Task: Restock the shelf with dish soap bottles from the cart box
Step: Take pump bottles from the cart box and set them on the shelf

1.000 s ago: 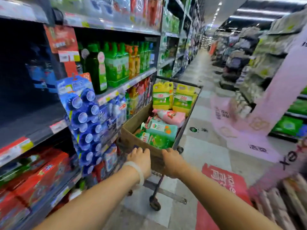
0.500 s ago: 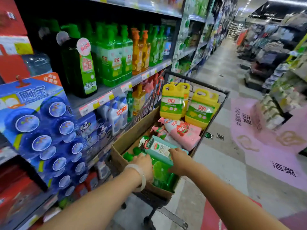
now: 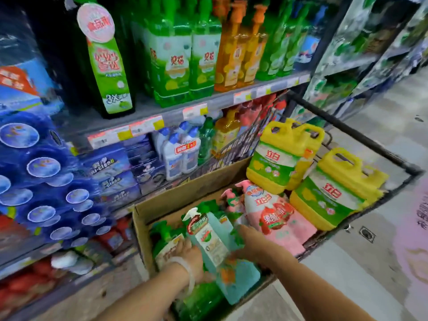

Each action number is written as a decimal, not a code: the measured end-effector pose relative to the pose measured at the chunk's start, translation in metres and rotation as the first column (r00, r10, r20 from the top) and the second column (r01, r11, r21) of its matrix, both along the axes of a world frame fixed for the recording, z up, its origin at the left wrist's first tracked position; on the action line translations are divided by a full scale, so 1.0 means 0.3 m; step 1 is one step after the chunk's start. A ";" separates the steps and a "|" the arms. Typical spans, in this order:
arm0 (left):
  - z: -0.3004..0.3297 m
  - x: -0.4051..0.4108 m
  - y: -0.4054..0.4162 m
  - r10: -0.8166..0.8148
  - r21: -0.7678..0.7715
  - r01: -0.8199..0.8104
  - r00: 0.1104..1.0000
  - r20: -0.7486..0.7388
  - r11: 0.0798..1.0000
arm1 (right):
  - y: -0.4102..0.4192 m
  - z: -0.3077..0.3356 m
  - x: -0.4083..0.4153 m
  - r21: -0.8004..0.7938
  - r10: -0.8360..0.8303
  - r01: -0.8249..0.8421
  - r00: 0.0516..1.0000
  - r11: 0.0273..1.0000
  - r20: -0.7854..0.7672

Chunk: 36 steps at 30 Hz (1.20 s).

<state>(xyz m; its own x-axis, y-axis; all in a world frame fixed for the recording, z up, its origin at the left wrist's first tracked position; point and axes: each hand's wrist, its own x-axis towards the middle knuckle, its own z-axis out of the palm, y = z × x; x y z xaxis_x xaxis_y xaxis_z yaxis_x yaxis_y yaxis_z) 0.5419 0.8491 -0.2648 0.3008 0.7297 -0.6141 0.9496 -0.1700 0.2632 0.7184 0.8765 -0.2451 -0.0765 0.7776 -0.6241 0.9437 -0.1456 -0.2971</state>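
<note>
A cardboard box (image 3: 185,198) sits in the wire cart (image 3: 361,144) beside the shelf (image 3: 148,112). It holds green dish soap bottles (image 3: 199,302), a teal pump bottle (image 3: 220,246) lying on top, and pink bottles (image 3: 278,218). My left hand (image 3: 190,253) is down among the green bottles on the teal bottle's left side. My right hand (image 3: 252,242) presses against its right side. Both hands appear to grip the teal bottle. Green and orange dish soap bottles (image 3: 185,61) stand on the shelf above.
Two yellow jugs (image 3: 282,156) (image 3: 335,188) stand at the cart's far end. Blue toilet-cleaner packs (image 3: 41,172) hang at the left, close to my left arm. White bottles (image 3: 180,149) fill the lower shelf. Aisle floor (image 3: 370,274) lies to the right.
My hands left the box's near edge and reached into it, closing around the teal bottle. The view moved closer to the cart and the shelf.
</note>
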 end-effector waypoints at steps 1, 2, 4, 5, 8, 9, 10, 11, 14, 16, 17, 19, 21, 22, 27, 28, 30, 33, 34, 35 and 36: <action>-0.012 0.017 0.002 0.058 0.000 -0.058 0.998 -0.010 0.998 | 0.021 -0.019 0.021 -0.043 0.017 -0.018 1.000 0.999 -0.025; -0.023 0.031 0.004 0.127 -0.002 -0.127 0.992 -0.022 0.992 | 0.039 -0.038 0.037 -0.088 0.027 -0.032 0.998 0.996 -0.053; -0.047 0.055 0.000 0.280 -0.024 -0.281 0.959 -0.040 0.959 | 0.072 -0.080 0.051 -0.180 0.020 -0.045 0.990 0.983 -0.139; -0.056 0.064 0.001 0.342 -0.037 -0.343 0.939 -0.037 0.939 | 0.086 -0.098 0.050 -0.217 0.018 -0.058 0.983 0.974 -0.183; -0.060 0.074 0.022 0.392 -0.093 -0.390 0.920 0.003 0.916 | 0.118 -0.137 0.040 -0.294 -0.027 -0.054 0.964 0.954 -0.265; -0.051 0.078 0.030 0.375 -0.115 -0.372 0.927 0.009 0.921 | 0.126 -0.145 0.036 -0.318 -0.059 -0.041 0.953 0.947 -0.299; -0.045 0.083 0.040 0.356 -0.125 -0.353 0.934 0.004 0.927 | 0.133 -0.156 0.033 -0.340 -0.104 -0.016 0.938 0.940 -0.330; -0.047 0.084 0.046 0.358 -0.122 -0.356 0.934 -0.007 0.927 | 0.139 -0.169 0.031 -0.359 -0.144 0.008 0.925 0.933 -0.352; -0.062 0.084 0.046 0.563 -0.134 -0.553 0.825 0.049 0.822 | 0.142 -0.190 0.029 -0.390 -0.249 0.086 0.887 0.917 -0.389; -0.086 0.082 0.027 0.689 -0.213 -0.657 0.705 0.168 0.724 | 0.138 -0.190 0.037 -0.420 -0.302 0.109 0.852 0.901 -0.427; -0.097 0.084 0.015 0.746 -0.277 -0.693 0.624 0.231 0.666 | 0.138 -0.185 0.044 -0.428 -0.320 0.117 0.840 0.896 -0.439; -0.103 0.090 -0.002 0.829 -0.389 -0.735 0.455 0.325 0.556 | 0.149 -0.166 0.057 -0.434 -0.354 0.138 0.808 0.891 -0.471; -0.092 0.090 -0.006 0.856 -0.453 -0.745 0.313 0.411 0.489 | 0.166 -0.139 0.069 -0.418 -0.369 0.152 0.778 0.896 -0.508; -0.083 0.088 -0.003 0.858 -0.483 -0.740 0.251 0.448 0.469 | 0.175 -0.119 0.073 -0.401 -0.368 0.156 0.762 0.903 -0.533; 0.046 0.047 0.010 0.707 -0.533 -0.562 0.138 0.694 0.633 | 0.199 0.024 0.013 -0.267 -0.283 0.134 0.690 0.954 -0.666; 0.081 0.023 0.002 0.695 -0.522 -0.583 0.106 0.711 0.622 | 0.192 0.063 -0.020 -0.218 -0.233 0.111 0.690 0.970 -0.685; 0.157 -0.046 -0.026 0.646 -0.467 -0.634 0.068 0.761 0.617 | 0.167 0.139 -0.101 -0.125 -0.144 0.077 0.673 0.989 -0.726; 0.268 -0.180 -0.110 0.585 -0.388 -0.698 0.056 0.809 0.602 | 0.102 0.250 -0.249 -0.041 -0.053 0.033 0.604 0.999 -0.795; 0.304 -0.229 -0.150 0.570 -0.373 -0.714 0.045 0.820 0.593 | 0.072 0.280 -0.306 -0.014 -0.019 0.013 0.589 1.000 -0.808; 0.335 -0.278 -0.195 0.552 -0.354 -0.729 0.039 0.833 0.586 | 0.038 0.307 -0.365 0.014 0.018 -0.012 0.581 1.000 -0.814; 0.362 -0.330 -0.244 0.533 -0.335 -0.747 0.030 0.846 0.574 | -0.001 0.334 -0.426 0.043 0.056 -0.036 0.572 0.998 -0.818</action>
<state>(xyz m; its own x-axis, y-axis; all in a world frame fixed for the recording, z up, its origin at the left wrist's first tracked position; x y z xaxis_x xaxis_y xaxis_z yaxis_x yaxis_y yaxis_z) 0.4428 0.7758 -0.1563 -0.1282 0.9609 -0.2453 -0.0192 0.2449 0.9694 0.5908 0.8762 -0.1449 -0.5831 0.7691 -0.2618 0.3017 -0.0942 -0.9487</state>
